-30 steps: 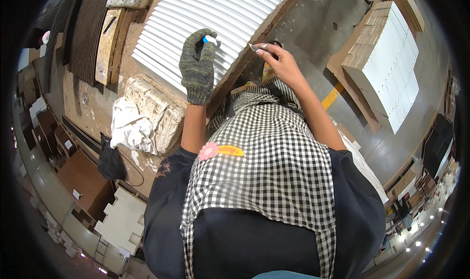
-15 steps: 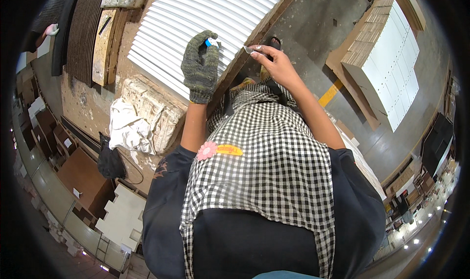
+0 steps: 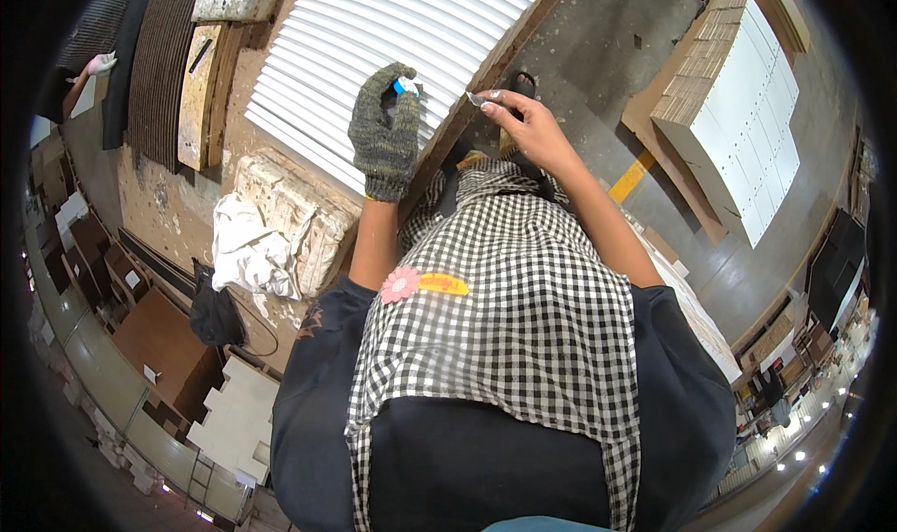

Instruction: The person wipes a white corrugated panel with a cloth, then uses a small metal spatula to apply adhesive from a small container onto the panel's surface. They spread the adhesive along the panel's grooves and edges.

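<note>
Gloved left hand (image 3: 385, 138): fingers pinch a blue-and-white piece (image 3: 403, 86) above white strips (image 3: 322, 56), apparently for control.
Bare right hand (image 3: 527, 125): fingers grip a grey sliver (image 3: 475, 99) near the counter's (image 3: 513, 51) right edge, likely for feel.

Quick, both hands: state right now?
Left hand, gloved: closed on a small blue-and-white object.
Right hand, bare: pinching a small thin grey piece.
</note>
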`<control>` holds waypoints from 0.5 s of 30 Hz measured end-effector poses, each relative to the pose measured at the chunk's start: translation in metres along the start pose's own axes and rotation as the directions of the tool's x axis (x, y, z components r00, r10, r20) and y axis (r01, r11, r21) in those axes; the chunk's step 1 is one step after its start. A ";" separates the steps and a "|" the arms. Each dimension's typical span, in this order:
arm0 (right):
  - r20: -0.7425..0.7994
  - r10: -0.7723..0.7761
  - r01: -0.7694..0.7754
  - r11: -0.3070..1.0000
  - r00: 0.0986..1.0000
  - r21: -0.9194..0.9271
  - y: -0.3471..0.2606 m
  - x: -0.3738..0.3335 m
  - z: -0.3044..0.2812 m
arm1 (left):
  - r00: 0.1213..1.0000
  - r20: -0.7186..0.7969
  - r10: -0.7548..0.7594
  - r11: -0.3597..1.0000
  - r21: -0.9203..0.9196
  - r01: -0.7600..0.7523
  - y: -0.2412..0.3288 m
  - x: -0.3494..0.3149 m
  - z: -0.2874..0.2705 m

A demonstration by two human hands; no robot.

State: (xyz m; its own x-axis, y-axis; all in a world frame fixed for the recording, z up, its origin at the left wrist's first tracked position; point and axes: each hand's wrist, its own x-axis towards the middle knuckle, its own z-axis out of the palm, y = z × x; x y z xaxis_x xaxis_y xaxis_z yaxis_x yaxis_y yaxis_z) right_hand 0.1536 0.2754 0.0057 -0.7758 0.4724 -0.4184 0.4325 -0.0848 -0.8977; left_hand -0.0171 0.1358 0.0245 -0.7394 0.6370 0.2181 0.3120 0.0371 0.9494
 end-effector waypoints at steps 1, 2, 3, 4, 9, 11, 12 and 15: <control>-0.001 -0.002 0.001 1.000 1.000 -0.025 -0.004 0.001 -0.001 | 1.000 0.000 -0.001 1.000 0.008 0.001 -0.001 0.000 0.000; -0.002 -0.003 0.003 0.999 1.000 -0.050 -0.006 0.003 -0.002 | 1.000 0.000 -0.015 1.000 -0.002 0.015 -0.002 0.000 0.000; 0.000 0.001 -0.001 0.999 1.000 -0.044 -0.004 0.004 -0.002 | 1.000 0.001 -0.028 1.000 -0.013 0.028 -0.003 -0.001 -0.001; 0.003 0.005 -0.005 0.999 1.000 -0.041 -0.001 0.005 -0.002 | 0.999 -0.001 -0.042 0.999 -0.023 0.042 -0.003 -0.001 -0.001; -0.012 -0.018 0.018 1.000 1.000 -0.015 0.001 0.002 -0.001 | 1.000 -0.008 -0.015 1.000 -0.006 0.015 -0.002 -0.001 -0.002; -0.004 -0.010 0.010 1.000 1.000 -0.017 -0.010 0.003 -0.001 | 1.000 -0.016 -0.012 1.000 -0.029 0.011 -0.003 -0.001 -0.001; 0.002 -0.011 0.011 1.000 1.000 -0.018 -0.009 0.003 0.000 | 0.999 -0.016 -0.028 0.998 -0.048 0.027 -0.005 -0.001 -0.002; 0.015 -0.005 0.006 1.000 1.000 -0.027 -0.006 0.004 -0.001 | 0.994 -0.004 -0.113 0.979 -0.170 0.111 0.002 -0.001 -0.005</control>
State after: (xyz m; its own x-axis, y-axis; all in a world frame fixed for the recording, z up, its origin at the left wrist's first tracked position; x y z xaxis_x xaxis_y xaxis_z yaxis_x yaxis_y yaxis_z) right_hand 0.1485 0.2788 0.0096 -0.7847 0.4600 -0.4155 0.4402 -0.0585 -0.8960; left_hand -0.0187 0.1311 0.0272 -0.7722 0.6256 0.1104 0.1225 -0.0239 0.9922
